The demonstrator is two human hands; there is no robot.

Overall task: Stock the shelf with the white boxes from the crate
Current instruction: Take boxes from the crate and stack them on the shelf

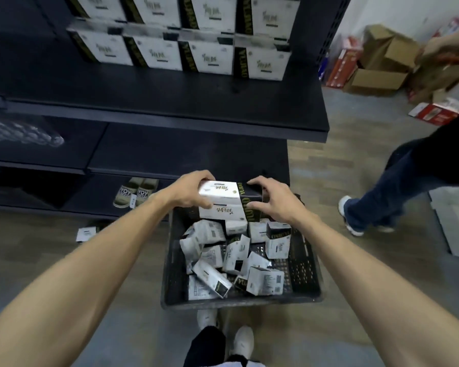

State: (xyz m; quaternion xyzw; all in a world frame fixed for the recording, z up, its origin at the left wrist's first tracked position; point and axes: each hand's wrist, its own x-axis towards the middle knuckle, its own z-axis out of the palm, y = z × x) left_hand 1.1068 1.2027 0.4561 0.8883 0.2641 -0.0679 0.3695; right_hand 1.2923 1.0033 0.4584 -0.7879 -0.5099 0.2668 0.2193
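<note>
left hand, right hand grip white boxes, long axis sideways, over crate

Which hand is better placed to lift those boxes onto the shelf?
Likely the left hand: it wraps the held boxes over top and front, and the shelf lies bare on its side. The right hand grips only the dark end.

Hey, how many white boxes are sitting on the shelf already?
8 white boxes: four along the top row, four along the row below. Others may be hidden behind them or above the frame.
</note>
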